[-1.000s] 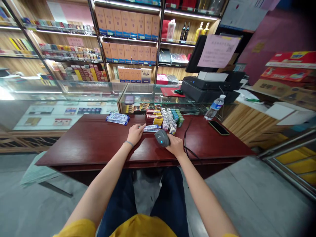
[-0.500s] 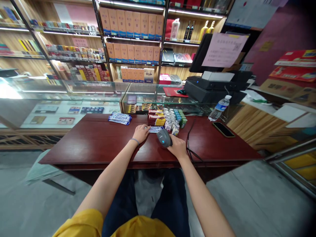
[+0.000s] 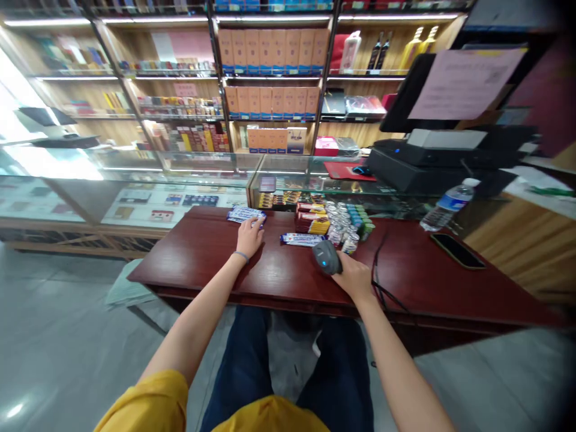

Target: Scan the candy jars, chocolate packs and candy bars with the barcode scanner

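Two groups of long blue-and-white packets [image 3: 302,240] lie split mid-frame, seemingly partway done; your right hand [image 3: 356,277] grips a dark-grey plastic scanner [image 3: 327,258]; whether your left hand [image 3: 249,239] grips is unclear.

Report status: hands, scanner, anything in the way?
Right hand gripping scanner. Left hand at left packets, grip unclear. Cable close beside right hand.

the one camera i see through looks from head height, forward and down: lap [image 3: 243,366] nearest at the bottom, left hand [image 3: 249,237] and right hand [image 3: 356,276] farther out over the desk [image 3: 204,252], shelves [image 3: 348,129] farthest.
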The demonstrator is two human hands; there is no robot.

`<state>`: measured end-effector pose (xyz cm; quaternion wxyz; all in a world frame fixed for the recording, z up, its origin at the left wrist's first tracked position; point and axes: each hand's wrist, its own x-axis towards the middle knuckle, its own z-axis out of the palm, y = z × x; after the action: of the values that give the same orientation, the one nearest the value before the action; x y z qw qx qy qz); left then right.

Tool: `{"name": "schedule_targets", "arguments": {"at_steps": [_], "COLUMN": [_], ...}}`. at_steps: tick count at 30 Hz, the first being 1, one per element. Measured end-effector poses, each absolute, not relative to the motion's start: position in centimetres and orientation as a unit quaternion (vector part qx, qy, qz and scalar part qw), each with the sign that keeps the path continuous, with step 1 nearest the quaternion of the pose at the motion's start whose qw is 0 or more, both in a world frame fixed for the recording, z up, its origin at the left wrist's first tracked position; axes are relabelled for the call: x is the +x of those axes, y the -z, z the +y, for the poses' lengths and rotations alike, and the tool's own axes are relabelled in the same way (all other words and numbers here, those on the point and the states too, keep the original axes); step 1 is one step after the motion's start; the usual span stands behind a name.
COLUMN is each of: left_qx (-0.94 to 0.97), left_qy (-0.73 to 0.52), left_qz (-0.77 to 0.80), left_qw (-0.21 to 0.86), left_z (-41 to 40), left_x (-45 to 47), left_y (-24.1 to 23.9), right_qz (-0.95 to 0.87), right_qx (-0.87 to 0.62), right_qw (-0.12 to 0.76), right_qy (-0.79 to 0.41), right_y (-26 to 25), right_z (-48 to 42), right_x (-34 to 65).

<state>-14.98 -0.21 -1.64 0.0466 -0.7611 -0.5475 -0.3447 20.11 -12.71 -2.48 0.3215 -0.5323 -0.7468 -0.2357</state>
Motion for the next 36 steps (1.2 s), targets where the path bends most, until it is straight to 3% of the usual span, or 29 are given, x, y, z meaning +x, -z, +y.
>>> {"name": "schedule_targets", "arguments": {"at_steps": [7,22,36], "left_qx": [-0.725,-0.756,-0.746], "left_qy": [0.306,0.275,0.3], "left_qz": [-0.614,-0.593,-0.594], "left_qw": [0.057,0.011,0.026], "left_z": [1.5,8.4,7.5], "left_x": [-23.8,-23.9,-23.8], "left_y": [2.7,4.2,3.1], "right_qz": [-0.791,-0.797,-0.796], "right_qx": [-0.508,-0.485,-0.48], "right_qw": [0.234,0.252,0.266], "right_qy": [0.248,0.256,0.257], "right_y": [2.9,3.1,2.8], "right_z": [-11.7,-11.6,-11.4], "right_x": [18.8,17.8,17.9]}}
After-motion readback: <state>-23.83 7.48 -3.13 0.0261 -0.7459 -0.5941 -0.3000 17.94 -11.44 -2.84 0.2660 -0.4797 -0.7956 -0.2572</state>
